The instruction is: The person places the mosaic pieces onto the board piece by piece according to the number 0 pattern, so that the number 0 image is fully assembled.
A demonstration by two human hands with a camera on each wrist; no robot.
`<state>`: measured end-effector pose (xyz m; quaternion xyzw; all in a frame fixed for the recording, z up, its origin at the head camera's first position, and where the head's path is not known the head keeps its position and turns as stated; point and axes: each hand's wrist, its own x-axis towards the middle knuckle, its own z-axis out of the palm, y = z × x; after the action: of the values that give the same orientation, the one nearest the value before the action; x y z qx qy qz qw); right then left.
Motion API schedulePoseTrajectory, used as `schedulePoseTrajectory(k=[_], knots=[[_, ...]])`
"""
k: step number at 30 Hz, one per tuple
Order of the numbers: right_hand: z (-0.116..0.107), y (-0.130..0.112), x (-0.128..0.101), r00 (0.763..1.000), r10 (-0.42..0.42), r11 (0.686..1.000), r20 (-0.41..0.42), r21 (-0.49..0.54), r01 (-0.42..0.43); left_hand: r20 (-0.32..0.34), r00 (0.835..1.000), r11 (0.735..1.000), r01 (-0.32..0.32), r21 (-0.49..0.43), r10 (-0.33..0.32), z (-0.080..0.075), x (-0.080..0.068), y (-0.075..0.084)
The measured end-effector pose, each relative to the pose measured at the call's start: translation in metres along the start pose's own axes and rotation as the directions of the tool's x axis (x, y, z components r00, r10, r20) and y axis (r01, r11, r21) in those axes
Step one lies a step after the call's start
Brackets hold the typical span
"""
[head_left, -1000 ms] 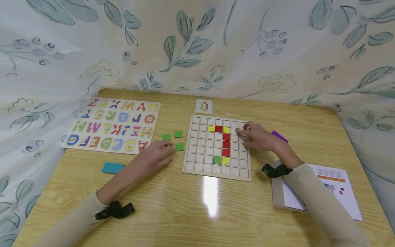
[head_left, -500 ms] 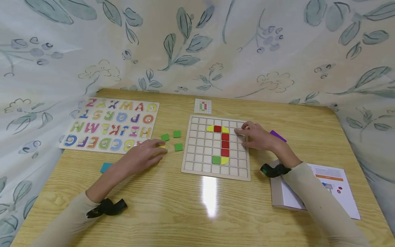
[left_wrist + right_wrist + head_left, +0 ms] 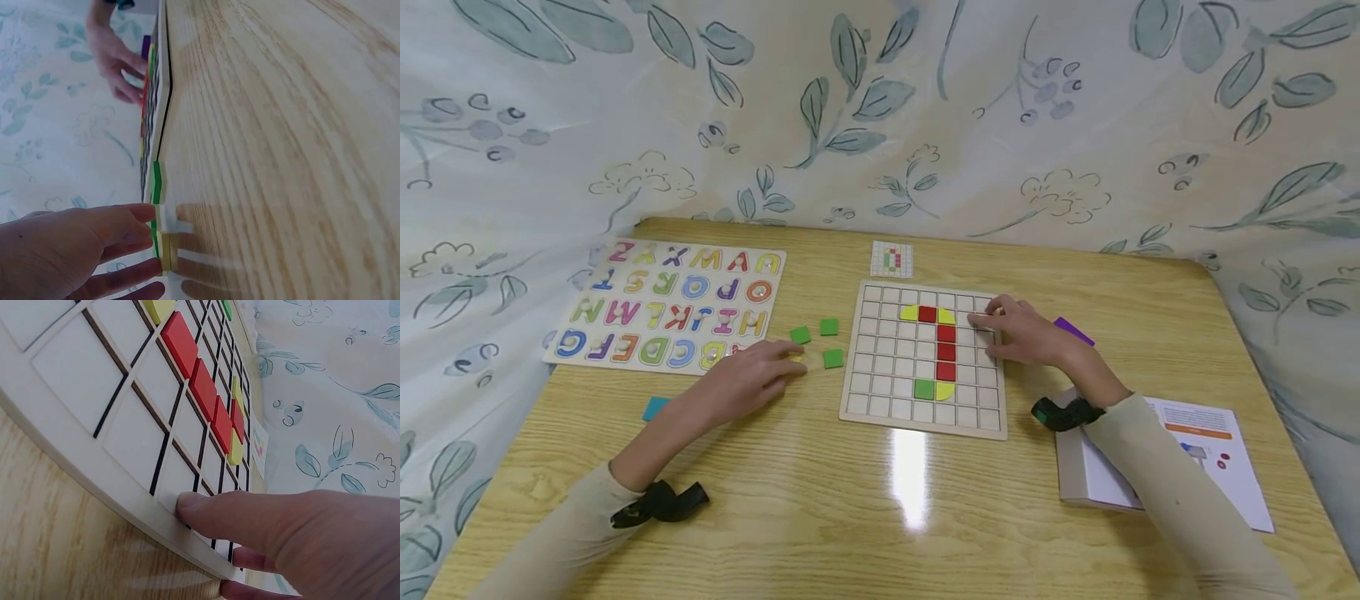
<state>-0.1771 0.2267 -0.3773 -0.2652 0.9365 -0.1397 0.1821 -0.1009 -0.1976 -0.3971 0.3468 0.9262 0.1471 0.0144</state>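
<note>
A square wooden grid board (image 3: 880, 367) lies mid-table, with red squares (image 3: 946, 352), several yellow rounded pieces (image 3: 945, 391) and a green square (image 3: 923, 389) in its cells. My left hand (image 3: 737, 383) is low over the table, left of the board. Its thumb and fingers spread around a yellow piece (image 3: 165, 253), with a gap by the thumb in the left wrist view. Loose green squares (image 3: 829, 327) lie just beyond its fingertips. My right hand (image 3: 1030, 333) rests on the board's right edge, thumb (image 3: 200, 506) on a bare cell; its other fingers are partly hidden.
A small pattern card (image 3: 892, 259) lies behind the board. An alphabet puzzle (image 3: 677, 296) is at the left, a blue block (image 3: 656, 407) partly under the left forearm. A purple piece (image 3: 1072, 331) and a white box (image 3: 1213, 467) are at the right. Patterned fabric rises behind the table.
Over the last second my left hand has drawn back left from the green squares, bringing the yellow piece into sight, then stayed nearly still. My right hand has kept its place on the board.
</note>
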Motion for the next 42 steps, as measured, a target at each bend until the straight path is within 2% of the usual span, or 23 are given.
schedulePoseTrajectory(k=[7,11,14,18,27,34,38,42], knots=[[0.001,-0.001,0.000,1.000,0.010,1.000,0.002,-0.007,-0.010,0.039,0.994,0.995,-0.100,-0.022,0.101,-0.002,0.001,-0.006],[0.000,-0.001,0.000,1.000,0.012,1.000,-0.002,-0.012,-0.012,0.032,0.983,0.983,-0.182,-0.004,0.182,-0.003,0.000,-0.010],[0.000,-0.002,0.000,1.000,0.019,1.000,-0.002,-0.017,-0.019,0.021,0.976,0.977,-0.215,-0.003,0.215,-0.004,-0.001,-0.012],[-0.001,-0.002,0.000,1.000,0.031,0.999,-0.001,-0.018,-0.031,0.028,0.978,0.978,-0.205,-0.023,0.206,-0.005,0.000,-0.013],[-0.001,-0.003,0.000,1.000,0.012,1.000,0.005,0.001,-0.012,0.027,0.991,0.987,-0.127,-0.100,0.130,-0.004,-0.002,-0.012],[-0.003,-0.002,0.000,1.000,0.008,1.000,0.022,0.018,-0.008,-0.001,0.997,0.996,-0.078,-0.043,0.078,-0.002,-0.001,-0.009],[-0.003,-0.002,0.001,0.999,0.020,1.000,0.025,0.017,-0.021,-0.068,0.992,0.994,-0.110,-0.020,0.109,-0.001,0.009,-0.002],[-0.002,-0.001,0.001,0.999,0.029,0.999,0.026,0.014,-0.029,-0.133,0.972,0.980,-0.196,-0.022,0.191,0.000,0.032,0.017]])
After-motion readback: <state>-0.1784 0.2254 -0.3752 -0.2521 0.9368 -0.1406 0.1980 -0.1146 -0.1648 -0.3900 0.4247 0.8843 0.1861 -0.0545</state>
